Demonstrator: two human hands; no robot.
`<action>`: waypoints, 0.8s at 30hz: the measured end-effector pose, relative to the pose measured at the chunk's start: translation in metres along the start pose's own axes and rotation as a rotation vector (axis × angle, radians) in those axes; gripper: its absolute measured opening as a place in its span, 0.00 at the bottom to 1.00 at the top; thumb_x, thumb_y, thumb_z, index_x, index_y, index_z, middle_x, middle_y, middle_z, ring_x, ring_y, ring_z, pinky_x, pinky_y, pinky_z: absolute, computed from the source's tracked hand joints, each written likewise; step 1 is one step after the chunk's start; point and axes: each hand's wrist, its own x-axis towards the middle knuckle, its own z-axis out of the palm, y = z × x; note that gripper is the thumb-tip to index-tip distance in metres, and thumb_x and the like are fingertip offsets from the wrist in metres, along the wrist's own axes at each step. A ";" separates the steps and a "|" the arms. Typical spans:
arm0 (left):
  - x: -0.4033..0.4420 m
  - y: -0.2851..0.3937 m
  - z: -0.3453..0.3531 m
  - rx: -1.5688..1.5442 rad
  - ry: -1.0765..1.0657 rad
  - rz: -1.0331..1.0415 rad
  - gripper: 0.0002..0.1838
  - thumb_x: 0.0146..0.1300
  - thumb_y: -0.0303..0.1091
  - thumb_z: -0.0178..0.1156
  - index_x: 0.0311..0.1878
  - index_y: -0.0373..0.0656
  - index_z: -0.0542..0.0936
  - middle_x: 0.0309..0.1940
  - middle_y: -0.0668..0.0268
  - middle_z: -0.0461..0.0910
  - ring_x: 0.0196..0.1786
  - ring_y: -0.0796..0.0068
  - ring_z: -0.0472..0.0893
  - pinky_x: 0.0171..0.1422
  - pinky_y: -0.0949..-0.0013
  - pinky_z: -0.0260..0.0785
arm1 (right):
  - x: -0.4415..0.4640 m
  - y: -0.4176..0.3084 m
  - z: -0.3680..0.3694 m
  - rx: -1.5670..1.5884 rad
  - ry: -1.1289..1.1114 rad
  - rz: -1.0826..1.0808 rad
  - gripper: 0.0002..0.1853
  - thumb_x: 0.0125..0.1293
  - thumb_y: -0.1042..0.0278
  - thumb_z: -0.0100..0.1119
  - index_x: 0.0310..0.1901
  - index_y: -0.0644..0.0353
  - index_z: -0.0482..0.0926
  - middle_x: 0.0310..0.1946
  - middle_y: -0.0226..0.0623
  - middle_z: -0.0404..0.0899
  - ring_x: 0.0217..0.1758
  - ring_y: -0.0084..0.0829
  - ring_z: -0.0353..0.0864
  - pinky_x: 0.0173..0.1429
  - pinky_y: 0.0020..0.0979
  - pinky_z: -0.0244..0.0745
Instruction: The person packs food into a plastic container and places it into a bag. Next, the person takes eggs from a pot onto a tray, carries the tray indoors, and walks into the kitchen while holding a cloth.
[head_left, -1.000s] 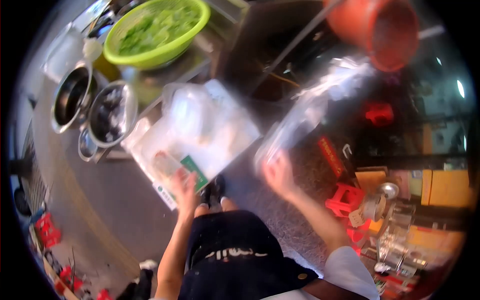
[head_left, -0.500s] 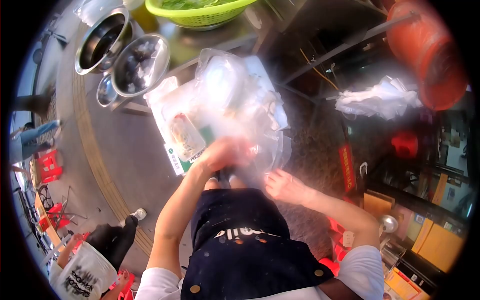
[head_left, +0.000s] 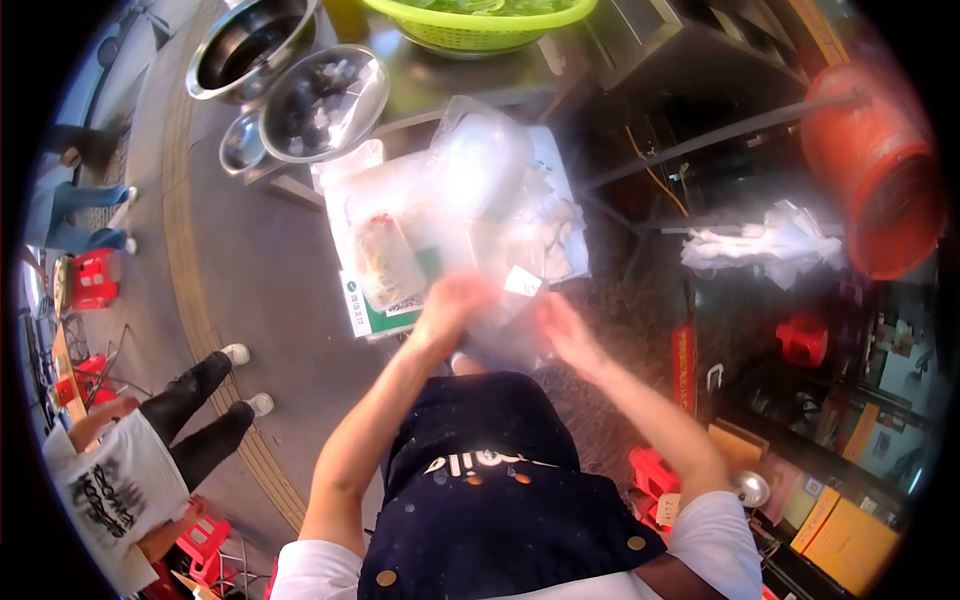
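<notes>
Near the front edge of the white table, my left hand (head_left: 460,305) and my right hand (head_left: 563,325) are on either side of a clear plastic bag (head_left: 507,322). Both hands are smeared by motion; the bag stretches between them. A small white slip (head_left: 522,281) shows at the bag's top. Left of my left hand lies a clear food box (head_left: 386,262) with pale food, on a green and white card (head_left: 378,320). Behind the hands sits a larger bundle of clear plastic bags (head_left: 485,160).
Metal bowls (head_left: 325,103) and a green basket of leaves (head_left: 480,25) stand at the back. White bags (head_left: 765,243) hang at right beside a red bucket (head_left: 870,170). A person (head_left: 125,490) is at lower left, with red stools (head_left: 92,278) nearby.
My right hand has come from the hanging bags to the table's front with a clear bag. My left hand has left the food box and moved right to the bag.
</notes>
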 end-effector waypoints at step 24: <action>-0.121 0.020 -0.274 0.368 0.821 -0.057 0.24 0.51 0.21 0.48 0.55 0.43 0.74 0.43 0.58 0.79 0.45 0.66 0.79 0.50 0.66 0.71 | 0.171 0.053 0.144 -0.630 -0.126 -0.094 0.23 0.62 0.56 0.64 0.51 0.68 0.77 0.40 0.45 0.83 0.40 0.37 0.83 0.45 0.35 0.78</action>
